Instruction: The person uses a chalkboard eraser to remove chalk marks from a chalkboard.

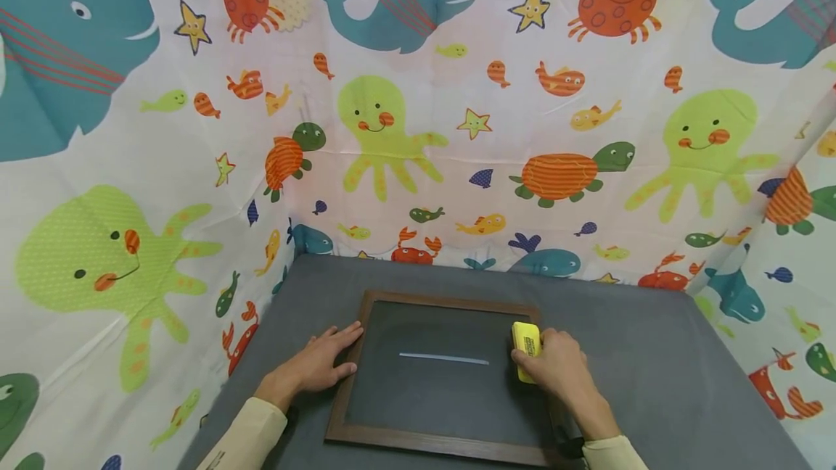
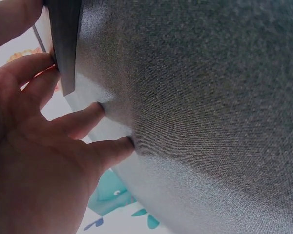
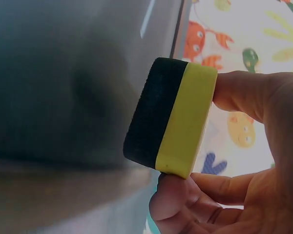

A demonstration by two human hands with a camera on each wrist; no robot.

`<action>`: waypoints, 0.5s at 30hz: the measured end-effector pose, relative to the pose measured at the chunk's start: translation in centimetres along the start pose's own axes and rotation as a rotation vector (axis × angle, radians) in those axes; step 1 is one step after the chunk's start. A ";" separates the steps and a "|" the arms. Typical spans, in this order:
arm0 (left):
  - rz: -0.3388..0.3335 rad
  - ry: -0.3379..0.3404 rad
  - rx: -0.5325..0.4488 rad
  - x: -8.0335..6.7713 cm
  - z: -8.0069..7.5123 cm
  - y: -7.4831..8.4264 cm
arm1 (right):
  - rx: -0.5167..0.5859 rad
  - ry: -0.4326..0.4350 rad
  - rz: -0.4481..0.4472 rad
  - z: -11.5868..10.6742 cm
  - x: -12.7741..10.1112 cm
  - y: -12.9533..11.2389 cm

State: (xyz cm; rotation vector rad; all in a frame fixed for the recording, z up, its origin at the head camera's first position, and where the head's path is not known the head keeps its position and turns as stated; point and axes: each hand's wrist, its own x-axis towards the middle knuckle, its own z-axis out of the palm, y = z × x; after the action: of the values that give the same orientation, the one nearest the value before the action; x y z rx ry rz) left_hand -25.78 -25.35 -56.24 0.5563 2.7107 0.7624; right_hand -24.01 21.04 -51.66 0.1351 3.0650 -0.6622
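Note:
A chalkboard point(image 1: 451, 405) with a brown wooden frame lies on the grey table. Across its middle runs a straight pale chalk line point(image 1: 444, 359). My left hand point(image 1: 320, 360) rests at the left side of the frame, fingers spread. In the left wrist view, fingertips touch the dark frame edge point(image 2: 66, 48) while two others reach the grey cloth. Near the board's right side my right hand point(image 1: 563, 361) grips a yellow chalkboard eraser point(image 1: 526, 348) between thumb and fingers. The right wrist view shows the eraser's black felt point(image 3: 151, 112) facing the board, a gap between them.
Grey cloth covers the table point(image 1: 640, 354) around the board. A white curtain point(image 1: 418, 93) printed with sea animals encloses the back and both sides. A dark object point(image 1: 570, 444) shows beside the right wrist, over the frame's lower right corner.

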 end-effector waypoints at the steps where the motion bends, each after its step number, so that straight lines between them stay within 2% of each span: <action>1: -0.003 -0.002 0.002 0.0 0.0 0.0 | -0.001 -0.006 -0.004 0.3 0.0 -0.3; 9: -0.013 -0.002 0.002 0.1 0.1 0.0 | -0.020 -0.019 -0.036 2.5 0.2 -1.9; 15: -0.005 0.002 -0.007 0.0 0.0 -0.1 | -0.045 -0.007 -0.027 3.5 0.3 -2.6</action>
State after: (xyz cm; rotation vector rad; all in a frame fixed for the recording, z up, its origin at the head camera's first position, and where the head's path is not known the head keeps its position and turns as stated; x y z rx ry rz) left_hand -25.81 -25.44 -56.30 0.5475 2.7088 0.7717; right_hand -24.55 17.25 -53.80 0.0906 3.0782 -0.5924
